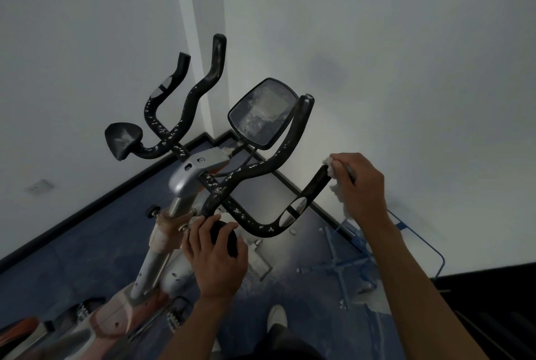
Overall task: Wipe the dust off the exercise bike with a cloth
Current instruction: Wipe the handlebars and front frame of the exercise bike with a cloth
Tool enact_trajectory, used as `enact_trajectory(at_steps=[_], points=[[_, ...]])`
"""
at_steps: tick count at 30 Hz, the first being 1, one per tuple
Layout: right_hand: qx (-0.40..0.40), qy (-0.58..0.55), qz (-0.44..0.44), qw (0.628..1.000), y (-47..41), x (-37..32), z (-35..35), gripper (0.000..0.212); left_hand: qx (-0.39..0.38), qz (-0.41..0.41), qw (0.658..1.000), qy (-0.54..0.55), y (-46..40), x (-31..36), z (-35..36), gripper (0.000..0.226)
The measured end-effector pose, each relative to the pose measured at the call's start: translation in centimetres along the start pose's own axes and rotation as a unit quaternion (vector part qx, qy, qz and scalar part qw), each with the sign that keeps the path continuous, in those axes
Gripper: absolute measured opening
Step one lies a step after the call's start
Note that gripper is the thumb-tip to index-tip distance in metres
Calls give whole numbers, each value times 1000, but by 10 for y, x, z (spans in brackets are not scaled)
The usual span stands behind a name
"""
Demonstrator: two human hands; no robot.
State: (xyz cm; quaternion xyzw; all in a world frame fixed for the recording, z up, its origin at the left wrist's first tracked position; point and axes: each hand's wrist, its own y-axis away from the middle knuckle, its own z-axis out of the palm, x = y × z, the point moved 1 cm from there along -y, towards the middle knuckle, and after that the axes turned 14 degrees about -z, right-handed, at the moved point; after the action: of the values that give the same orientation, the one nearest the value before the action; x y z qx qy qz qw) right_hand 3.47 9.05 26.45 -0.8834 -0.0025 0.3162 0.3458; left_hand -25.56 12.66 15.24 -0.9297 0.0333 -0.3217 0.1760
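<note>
The white walls (377, 40) meet in a corner at the back, and the dark blue floor (72, 243) runs below them with a black strip along the bottom of each wall. Pale dust and small white bits lie on the floor near a thin blue wire frame (348, 261).

The exercise bike (179, 179) stands in that corner, seen from above. Its grey and pinkish post rises from the lower left to a silver block where the bars join. The black handlebars (246, 171) curl out to both sides and are dotted with white dusty flecks. A black screen (262, 113) tilts up between the bars, and it has a grey dusty film on it. A small black pad (123, 140) sits at the end of the far left bar.

The right hand (359, 185) is at the tip of the near right bar — its grip is closed round a fluffy white cloth (338, 185), and the cloth touches the bar end. A loose bit of cloth hangs down under the hand.

The left hand (216, 255) is lower, near the middle — its grip is curled round a round black knob (224, 236) by the post.

One pale shoe (277, 316) shows on the floor at the bottom.
</note>
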Motion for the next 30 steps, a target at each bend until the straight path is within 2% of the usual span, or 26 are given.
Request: enact_trajectory(at_steps=[3,8,11,17,23,28,30], points=[[-18,2,-1,1000,10,1,7,23,-2,3,1000,0,1,-1,1,26],[89,45,50,994,36,-7,13,19,-3,4,1000,5,1,-1,0,25],[114,61,43,991,39,-14,23,21,-1,7,1000,6,0,-2,1,25],[44,66,38,996,68,-6,43,12,-5,8,1000,8,0,-3,2,27],[126,82,45,988,51,-20,36,18,-2,20,1000,5,1,-6,3,26],[61,99,37,993,62,-15,48,13,1,23,1000,10,0,-6,3,27],[63,97,43,992,71,-17,48,13,0,22,1000,10,0,-6,3,26]])
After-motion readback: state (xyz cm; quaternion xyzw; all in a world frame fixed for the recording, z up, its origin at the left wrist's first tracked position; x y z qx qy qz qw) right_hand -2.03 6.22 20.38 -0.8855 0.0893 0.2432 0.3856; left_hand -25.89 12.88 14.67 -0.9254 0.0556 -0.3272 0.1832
